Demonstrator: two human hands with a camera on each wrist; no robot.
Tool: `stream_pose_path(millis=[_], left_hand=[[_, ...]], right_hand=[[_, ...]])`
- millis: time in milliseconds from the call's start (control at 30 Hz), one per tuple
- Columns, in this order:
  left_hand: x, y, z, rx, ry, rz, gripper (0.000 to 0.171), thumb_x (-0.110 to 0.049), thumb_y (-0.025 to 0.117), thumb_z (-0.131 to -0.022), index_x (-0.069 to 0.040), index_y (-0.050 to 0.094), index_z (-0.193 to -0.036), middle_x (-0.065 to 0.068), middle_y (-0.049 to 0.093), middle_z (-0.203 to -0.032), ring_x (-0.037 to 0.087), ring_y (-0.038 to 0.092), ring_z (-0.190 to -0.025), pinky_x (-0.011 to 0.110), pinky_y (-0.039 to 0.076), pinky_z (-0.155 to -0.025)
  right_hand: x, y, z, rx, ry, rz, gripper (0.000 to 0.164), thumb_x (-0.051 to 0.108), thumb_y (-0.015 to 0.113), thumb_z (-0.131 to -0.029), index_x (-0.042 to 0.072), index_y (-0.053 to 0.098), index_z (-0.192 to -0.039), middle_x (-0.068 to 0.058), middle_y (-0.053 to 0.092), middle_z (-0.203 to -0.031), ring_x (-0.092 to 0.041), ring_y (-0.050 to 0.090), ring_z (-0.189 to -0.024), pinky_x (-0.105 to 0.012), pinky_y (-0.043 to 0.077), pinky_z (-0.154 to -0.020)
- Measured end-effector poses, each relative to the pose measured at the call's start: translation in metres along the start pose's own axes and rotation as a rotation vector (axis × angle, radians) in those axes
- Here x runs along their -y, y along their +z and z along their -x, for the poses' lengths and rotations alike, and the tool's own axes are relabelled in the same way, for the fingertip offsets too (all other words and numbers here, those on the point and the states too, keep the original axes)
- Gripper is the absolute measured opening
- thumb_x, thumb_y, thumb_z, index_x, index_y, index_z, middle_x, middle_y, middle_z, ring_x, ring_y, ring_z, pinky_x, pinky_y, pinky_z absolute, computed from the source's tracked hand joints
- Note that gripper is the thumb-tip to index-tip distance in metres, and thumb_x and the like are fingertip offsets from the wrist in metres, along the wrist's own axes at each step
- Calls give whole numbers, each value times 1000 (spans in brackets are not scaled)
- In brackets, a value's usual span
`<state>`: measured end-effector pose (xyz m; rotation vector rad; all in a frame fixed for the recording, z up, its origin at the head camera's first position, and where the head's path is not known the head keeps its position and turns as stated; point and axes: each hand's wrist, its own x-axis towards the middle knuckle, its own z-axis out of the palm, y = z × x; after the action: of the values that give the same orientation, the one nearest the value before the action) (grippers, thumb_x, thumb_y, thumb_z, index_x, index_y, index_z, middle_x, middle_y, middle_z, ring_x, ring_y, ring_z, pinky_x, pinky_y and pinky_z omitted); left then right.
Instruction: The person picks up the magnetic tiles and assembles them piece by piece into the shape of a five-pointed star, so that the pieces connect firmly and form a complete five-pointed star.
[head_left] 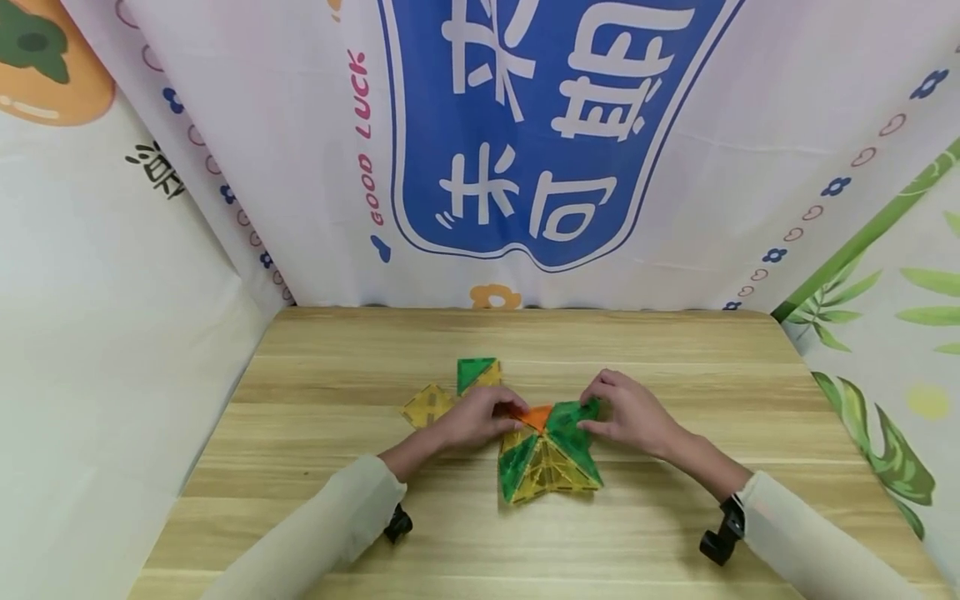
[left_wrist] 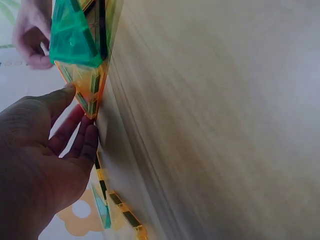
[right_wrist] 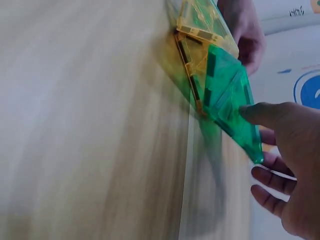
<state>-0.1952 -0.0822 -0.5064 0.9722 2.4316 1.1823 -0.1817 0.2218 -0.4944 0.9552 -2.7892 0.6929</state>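
Observation:
A peaked shape of joined translucent magnetic tiles stands on the table, with yellow tiles [head_left: 543, 477] in front, green tiles [head_left: 573, 429] on the right and an orange tile [head_left: 537, 416] at the back. My left hand [head_left: 480, 417] pinches its left side; in the left wrist view the thumb lies on a yellow-orange tile [left_wrist: 86, 80], other fingers behind it. On the opposite side my right hand [head_left: 636, 417] pinches a green tile [right_wrist: 232, 102] between thumb and fingers, seen close in the right wrist view. The tiles' far faces are partly hidden by my hands.
Behind my left hand lie a yellow square tile [head_left: 427, 406] and a green triangle tile [head_left: 472, 371] beside a yellow one [head_left: 491, 377]. The wooden table [head_left: 360, 350] ends at a printed cloth [head_left: 330, 167] at the back, with more cloth at both sides.

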Motion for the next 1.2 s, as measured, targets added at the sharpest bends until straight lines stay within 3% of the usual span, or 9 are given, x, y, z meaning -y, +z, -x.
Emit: stream_pose_path(millis=[167,300,533,867,1000,1200], left_hand=[[2,-1,-5,5,28,-37,21,-10,76,-99,-5,77,-119,6,78,-115,18,73,-106,27,59,-91],[2,-5,-5,19,1,-17,22,-9,75,-99,-6,76,-122,7,77,-118,19,72,-110,28,59,-94],[2,-25,0,-76,-36,30,28,-3,74,-98,1,71,-126,16,72,-123,29,71,-113,37,60,-95],[20,-58,6,-204,-111,15,33,0,74,-98,4,69,-131,20,70,-130,36,68,-118,51,58,-100],[32,-66,6,-228,-152,-2,34,0,72,-99,3,68,-133,18,69,-133,35,65,-124,51,56,-104],[42,-75,6,-207,-224,-3,40,1,66,-101,1,64,-141,17,64,-144,37,59,-134,53,52,-110]], right_hand=[[7,-5,8,29,34,45,29,32,94,-81,17,76,-98,5,67,-97,-11,63,-79,-28,54,-68],[9,-10,3,62,25,41,30,37,92,-83,17,77,-99,5,69,-96,-11,64,-80,-28,55,-68],[13,-15,-36,129,57,-88,41,38,88,-88,7,78,-113,-9,76,-107,-27,71,-97,-43,60,-82],[20,8,-88,208,159,-315,50,25,87,-90,-3,71,-127,-16,75,-110,-28,71,-97,-42,60,-87],[21,21,-101,225,199,-387,55,22,89,-88,-5,68,-131,-14,74,-108,-22,71,-95,-39,61,-88],[25,35,-114,254,202,-418,61,21,91,-85,-6,65,-133,-13,74,-105,-17,71,-89,-38,61,-88]])
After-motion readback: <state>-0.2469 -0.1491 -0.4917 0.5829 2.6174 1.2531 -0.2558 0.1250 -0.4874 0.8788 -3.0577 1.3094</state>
